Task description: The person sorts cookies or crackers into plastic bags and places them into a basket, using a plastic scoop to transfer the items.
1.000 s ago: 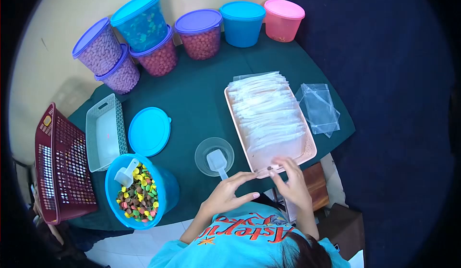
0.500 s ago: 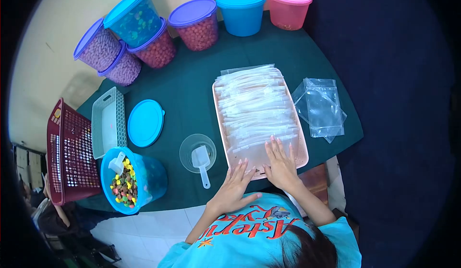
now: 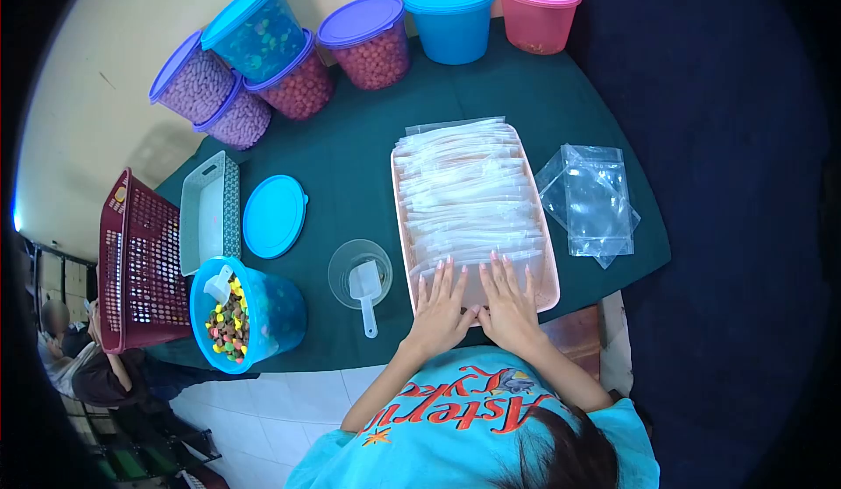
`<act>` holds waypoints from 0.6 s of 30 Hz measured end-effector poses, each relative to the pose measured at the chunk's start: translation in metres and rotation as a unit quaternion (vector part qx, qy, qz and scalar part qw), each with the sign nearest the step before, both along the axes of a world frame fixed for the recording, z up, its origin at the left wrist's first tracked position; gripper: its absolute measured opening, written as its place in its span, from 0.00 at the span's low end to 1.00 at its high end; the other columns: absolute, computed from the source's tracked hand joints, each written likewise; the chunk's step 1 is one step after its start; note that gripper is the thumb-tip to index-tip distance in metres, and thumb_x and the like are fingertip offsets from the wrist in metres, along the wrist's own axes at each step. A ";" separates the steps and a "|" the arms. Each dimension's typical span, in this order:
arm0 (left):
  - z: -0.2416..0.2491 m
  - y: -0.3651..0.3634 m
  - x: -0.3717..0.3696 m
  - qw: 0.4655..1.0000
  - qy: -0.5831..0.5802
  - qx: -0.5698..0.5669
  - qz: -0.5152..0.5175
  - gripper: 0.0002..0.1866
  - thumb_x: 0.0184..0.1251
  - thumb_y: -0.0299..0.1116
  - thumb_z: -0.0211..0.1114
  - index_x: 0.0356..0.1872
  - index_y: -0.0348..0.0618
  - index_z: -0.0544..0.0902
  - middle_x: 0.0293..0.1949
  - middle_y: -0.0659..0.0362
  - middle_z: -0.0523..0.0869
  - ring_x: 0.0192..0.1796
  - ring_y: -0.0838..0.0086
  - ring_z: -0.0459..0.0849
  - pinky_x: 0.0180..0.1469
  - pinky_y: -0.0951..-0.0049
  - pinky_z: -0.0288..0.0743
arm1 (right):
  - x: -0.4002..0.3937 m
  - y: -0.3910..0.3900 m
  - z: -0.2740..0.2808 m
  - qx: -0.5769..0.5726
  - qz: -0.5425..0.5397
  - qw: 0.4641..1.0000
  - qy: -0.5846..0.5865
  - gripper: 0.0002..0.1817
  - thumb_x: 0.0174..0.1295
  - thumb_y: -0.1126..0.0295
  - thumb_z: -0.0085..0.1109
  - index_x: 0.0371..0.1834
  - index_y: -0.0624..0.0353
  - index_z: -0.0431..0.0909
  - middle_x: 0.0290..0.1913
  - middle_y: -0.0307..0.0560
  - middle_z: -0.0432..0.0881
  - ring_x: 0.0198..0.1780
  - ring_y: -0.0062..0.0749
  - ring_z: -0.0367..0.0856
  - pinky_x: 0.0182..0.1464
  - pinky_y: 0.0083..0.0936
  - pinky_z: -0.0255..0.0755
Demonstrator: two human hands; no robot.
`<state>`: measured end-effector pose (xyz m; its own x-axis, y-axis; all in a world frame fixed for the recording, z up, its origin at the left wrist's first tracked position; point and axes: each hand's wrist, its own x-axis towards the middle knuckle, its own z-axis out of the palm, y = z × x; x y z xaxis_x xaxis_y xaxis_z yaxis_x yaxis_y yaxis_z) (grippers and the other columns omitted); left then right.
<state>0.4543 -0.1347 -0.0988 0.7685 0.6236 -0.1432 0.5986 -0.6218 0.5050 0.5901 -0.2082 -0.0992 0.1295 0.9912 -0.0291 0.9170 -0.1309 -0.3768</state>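
Both hands now flat, left hand joining right hand, fingers spread open on bagged packets at tray's 6 o'clock end; tray nearly full.

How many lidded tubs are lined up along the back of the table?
7: two purple-lidded tubs at far left, a tilted blue-lidded one, a purple-lidded one beneath it, another purple, blue, and pink at right. None seems hidden.

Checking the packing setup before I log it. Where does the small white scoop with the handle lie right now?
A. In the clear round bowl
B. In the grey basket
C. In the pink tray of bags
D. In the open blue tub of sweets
A: the scoop rests in the clear bowl, its handle sticking out over the rim toward the person.
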 end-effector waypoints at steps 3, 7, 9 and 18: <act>0.000 0.000 -0.001 0.998 0.046 0.027 -0.021 0.34 0.60 0.43 0.51 0.65 0.38 0.54 0.67 0.41 0.45 0.69 0.50 0.42 0.65 0.46 0.35 | 0.001 -0.001 -0.003 0.002 0.008 1.000 -0.002 0.37 0.52 0.59 0.52 0.64 0.66 0.53 0.69 0.56 0.47 0.70 0.45 0.43 0.66 0.52 0.32; -0.005 0.000 0.002 0.994 0.080 0.064 -0.036 0.32 0.58 0.40 0.52 0.64 0.38 0.57 0.66 0.41 0.48 0.69 0.51 0.44 0.64 0.43 0.36 | 0.001 0.001 -0.005 -0.002 0.011 1.000 0.001 0.38 0.53 0.58 0.52 0.64 0.67 0.53 0.68 0.58 0.47 0.70 0.48 0.42 0.66 0.51 0.30; -0.008 0.000 0.003 0.994 0.075 0.069 -0.033 0.32 0.58 0.40 0.52 0.63 0.37 0.58 0.66 0.41 0.48 0.69 0.51 0.44 0.64 0.42 0.36 | 0.001 0.001 -0.006 -0.002 0.014 1.000 0.004 0.37 0.53 0.58 0.52 0.64 0.67 0.54 0.68 0.58 0.47 0.70 0.48 0.41 0.66 0.51 0.30; -0.013 0.000 0.006 0.992 0.083 0.090 -0.030 0.28 0.58 0.42 0.51 0.57 0.33 0.67 0.66 0.41 0.50 0.69 0.51 0.45 0.64 0.43 0.36 | 0.007 0.003 -0.007 -0.012 0.033 0.999 0.004 0.31 0.52 0.57 0.52 0.57 0.66 0.65 0.68 0.59 0.47 0.70 0.49 0.41 0.65 0.52 0.31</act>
